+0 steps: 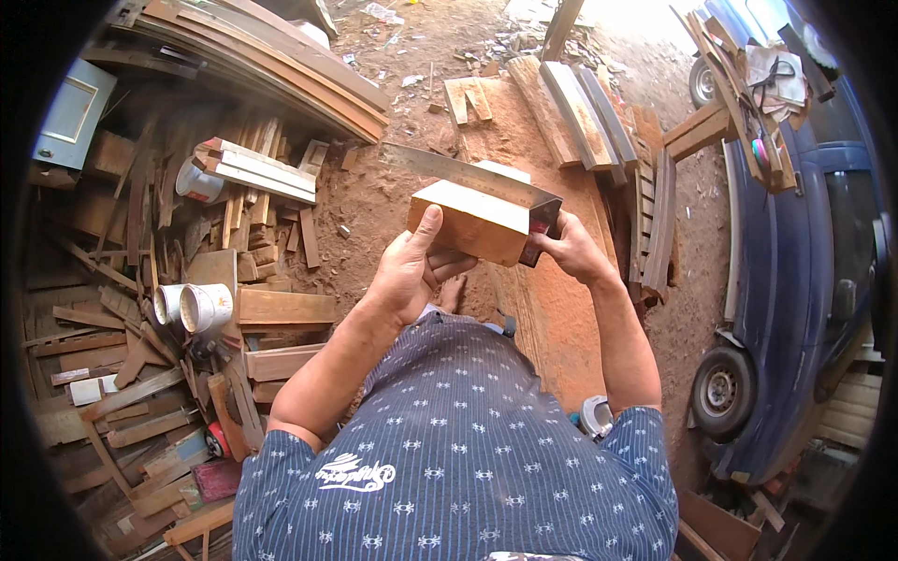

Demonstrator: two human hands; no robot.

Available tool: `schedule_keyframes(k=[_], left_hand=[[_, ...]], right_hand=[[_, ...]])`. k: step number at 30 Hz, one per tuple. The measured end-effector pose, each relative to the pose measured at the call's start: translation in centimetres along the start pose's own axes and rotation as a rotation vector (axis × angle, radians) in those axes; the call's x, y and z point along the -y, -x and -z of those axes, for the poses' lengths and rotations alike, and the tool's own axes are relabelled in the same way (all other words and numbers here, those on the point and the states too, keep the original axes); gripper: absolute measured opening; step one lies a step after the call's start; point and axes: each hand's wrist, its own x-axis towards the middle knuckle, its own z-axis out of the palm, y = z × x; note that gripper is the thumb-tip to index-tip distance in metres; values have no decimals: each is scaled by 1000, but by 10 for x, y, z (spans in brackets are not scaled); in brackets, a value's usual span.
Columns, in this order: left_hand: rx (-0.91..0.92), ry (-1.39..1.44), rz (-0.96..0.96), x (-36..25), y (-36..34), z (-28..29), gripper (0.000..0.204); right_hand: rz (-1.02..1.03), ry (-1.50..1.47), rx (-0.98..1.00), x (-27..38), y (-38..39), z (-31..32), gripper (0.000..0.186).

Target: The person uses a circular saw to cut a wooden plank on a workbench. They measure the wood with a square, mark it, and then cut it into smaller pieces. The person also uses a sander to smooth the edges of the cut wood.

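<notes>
A pale wooden block (472,222) is held up in front of my chest. My left hand (412,266) grips its left end, thumb on the near face and fingers curled underneath. At the block's right end, my right hand (575,248) is closed on a try square. The square's long metal blade (458,173) lies along the block's far top edge and sticks out past it to the left. Its dark and red stock (540,238) sits against the block's right end, partly covered by my fingers.
Below is a sawdust-covered wooden board (571,327). Loose timber offcuts (285,309) and white buckets (206,307) crowd the left side. Long planks (271,56) lie at the far left, thick beams (575,112) at the far right. A blue vehicle (795,271) stands on the right.
</notes>
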Motion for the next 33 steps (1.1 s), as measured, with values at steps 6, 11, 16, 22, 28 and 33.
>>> schedule_keyframes(k=[6,11,16,22,28,33], left_hand=[[22,-17,11,0,0,1,64],[119,-53,88,8,2,13,79],[145,-77,356,19,17,33,90],[1,-135,535,108,15,110,67],[-99,-212,499,169,24,146,66],[-77,-356,460,204,40,138,65]], right_hand=[[14,14,-6,6,1,0,30],[-20,-150,-105,-4,13,0,33],[-162,-446,-595,-153,65,2,34],[-504,-583,-980,-222,123,-3,40],[-232,-359,-1142,-158,223,-50,34],[-37,533,-1692,-88,421,-70,15]])
